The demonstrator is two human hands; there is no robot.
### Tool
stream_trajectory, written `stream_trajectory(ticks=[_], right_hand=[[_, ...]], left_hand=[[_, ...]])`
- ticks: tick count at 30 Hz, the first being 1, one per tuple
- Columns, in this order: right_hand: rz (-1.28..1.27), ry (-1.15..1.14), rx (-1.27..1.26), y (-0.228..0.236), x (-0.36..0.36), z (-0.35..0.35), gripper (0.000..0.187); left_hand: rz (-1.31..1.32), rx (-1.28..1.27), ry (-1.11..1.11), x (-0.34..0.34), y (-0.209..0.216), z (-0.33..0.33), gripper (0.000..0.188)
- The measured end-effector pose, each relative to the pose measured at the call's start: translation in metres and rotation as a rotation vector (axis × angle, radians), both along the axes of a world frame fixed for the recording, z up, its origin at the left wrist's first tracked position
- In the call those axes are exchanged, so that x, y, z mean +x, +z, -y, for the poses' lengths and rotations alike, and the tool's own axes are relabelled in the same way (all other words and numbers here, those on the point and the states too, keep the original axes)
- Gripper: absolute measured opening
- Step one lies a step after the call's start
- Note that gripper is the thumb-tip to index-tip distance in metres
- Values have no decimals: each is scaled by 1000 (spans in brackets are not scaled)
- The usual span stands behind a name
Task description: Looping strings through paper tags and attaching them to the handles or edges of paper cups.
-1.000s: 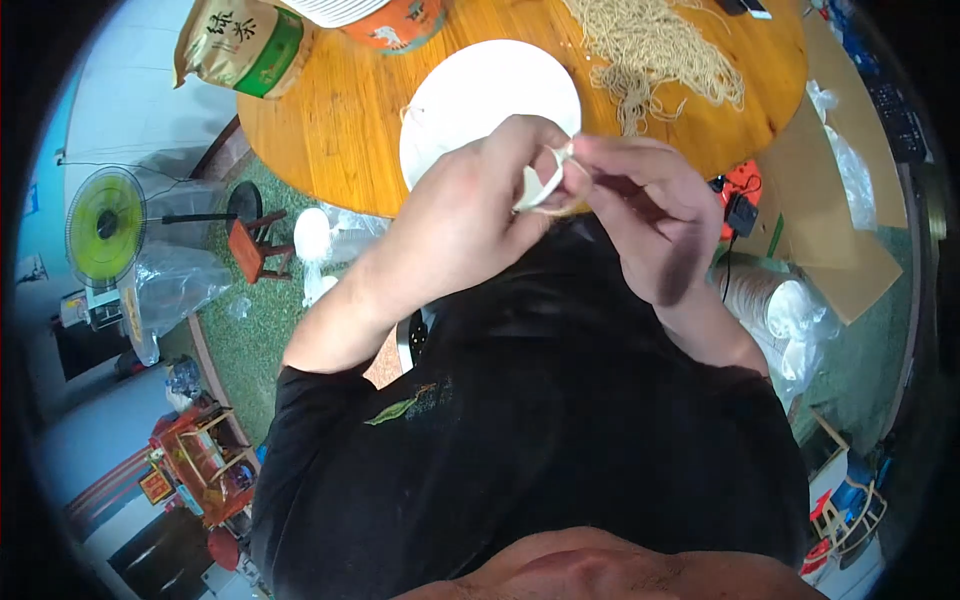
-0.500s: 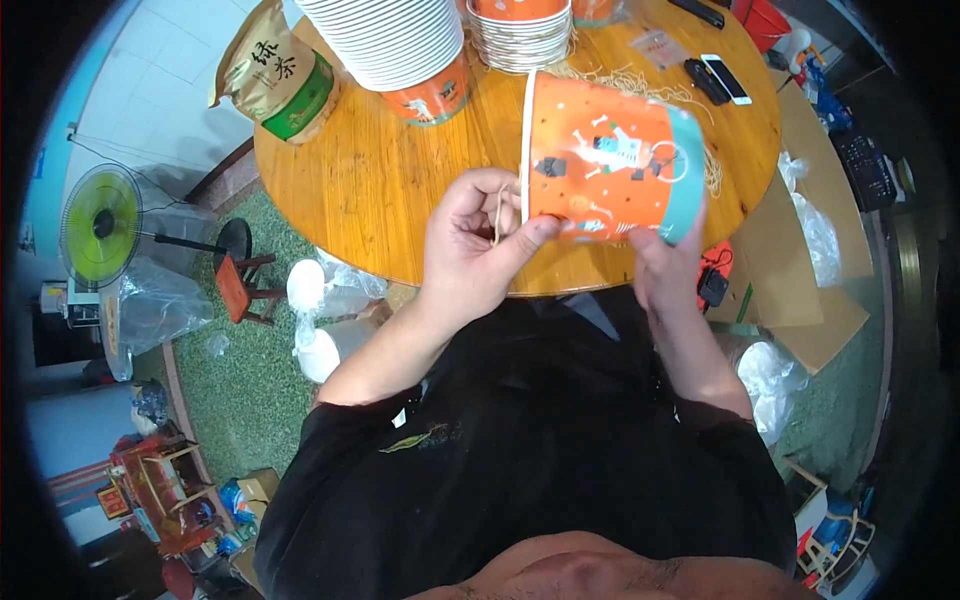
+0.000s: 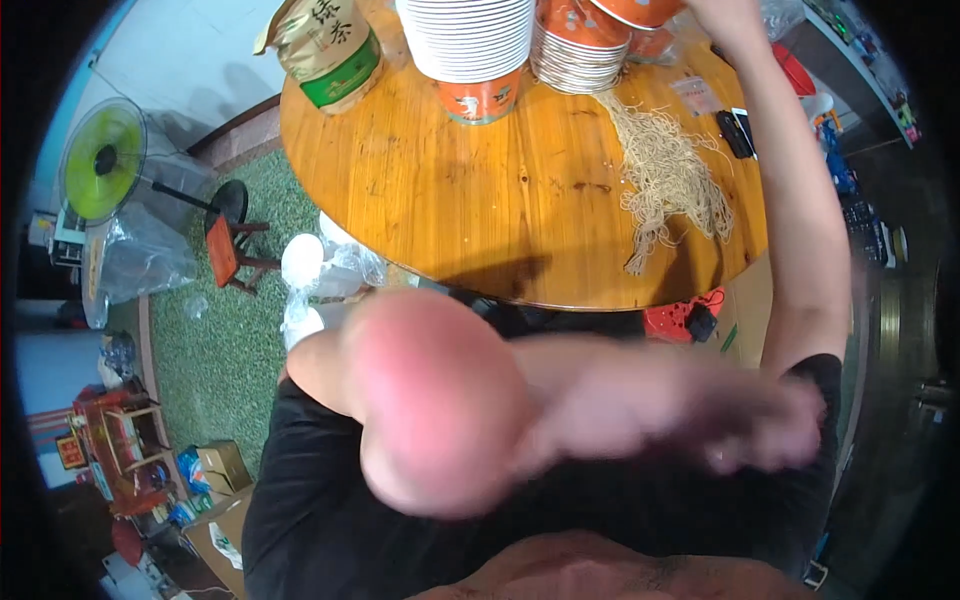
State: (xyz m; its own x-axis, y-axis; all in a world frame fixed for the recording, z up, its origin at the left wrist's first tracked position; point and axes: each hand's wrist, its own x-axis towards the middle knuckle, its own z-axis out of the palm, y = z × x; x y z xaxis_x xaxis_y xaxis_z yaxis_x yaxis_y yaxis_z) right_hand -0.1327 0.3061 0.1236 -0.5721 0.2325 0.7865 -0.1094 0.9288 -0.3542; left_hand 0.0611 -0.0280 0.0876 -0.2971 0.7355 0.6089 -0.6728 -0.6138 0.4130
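Observation:
My right arm stretches to the far right of the table, where my right hand (image 3: 725, 14), partly cut off by the upper edge, is at an orange paper bucket (image 3: 638, 8). That bucket tilts above a stack of orange paper buckets with white rims (image 3: 582, 62). Close to the camera, my left arm is bent across my body. Smeared by motion, my left hand (image 3: 755, 428) is over my right side; its fingers cannot be made out. A heap of thin beige strings (image 3: 670, 175) lies on the table's right part.
The round wooden table (image 3: 450, 200) also bears a tall stack of white-rimmed buckets (image 3: 468, 45), a gold-and-green bag (image 3: 330, 55), a small clear packet (image 3: 695, 95) and a black object (image 3: 735, 133). A fan (image 3: 105, 160) and a low stool (image 3: 228, 255) stand at left.
The orange bucket has gone from in front of me to the far stack with my right hand. My left hand has left it and swung back toward my body, and the string heap is uncovered.

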Motion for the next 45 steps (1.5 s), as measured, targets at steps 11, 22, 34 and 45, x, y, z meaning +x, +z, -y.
stream_trajectory(ticks=[11, 22, 34, 45], right_hand=[[313, 27, 207, -19, -100, -12, 71], [512, 89, 550, -40, -107, 12, 51], [237, 624, 152, -18, -72, 117, 29], [474, 491, 294, 29, -46, 137, 24]], left_hand=[[-364, -254, 6, -30, 48, 48, 102], [-305, -16, 291, -29, 3, 30, 41], [-116, 63, 99, -11, -17, -11, 58], [-783, -1397, 678, -36, -250, 146, 41]])
